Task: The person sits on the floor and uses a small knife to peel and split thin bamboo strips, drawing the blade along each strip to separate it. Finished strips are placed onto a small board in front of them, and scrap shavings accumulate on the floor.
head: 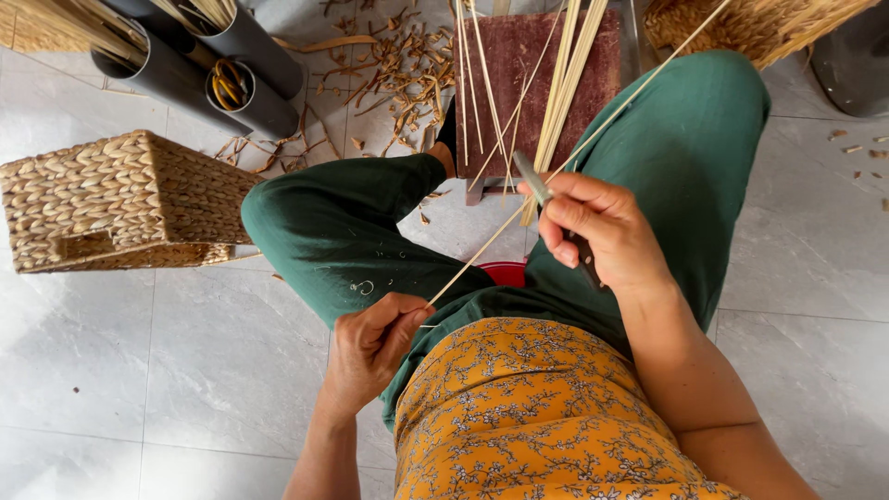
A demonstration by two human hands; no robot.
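Observation:
My left hand (370, 347) pinches the near end of a long thin bamboo strip (574, 153) that runs up and right across my lap. My right hand (602, 227) grips a small knife (534, 178) with a dark handle, its blade laid against the strip near my thumb. More pale bamboo strips (565, 83) lean over a dark red wooden stool (519, 74) in front of my knees. I sit in green trousers and an orange patterned top.
A woven basket (111, 199) lies on its side on the grey tiled floor at the left. Grey tubes (185, 69) holding strips lie at the top left. Shavings (398, 74) litter the floor. Another woven basket (741, 28) is at the top right.

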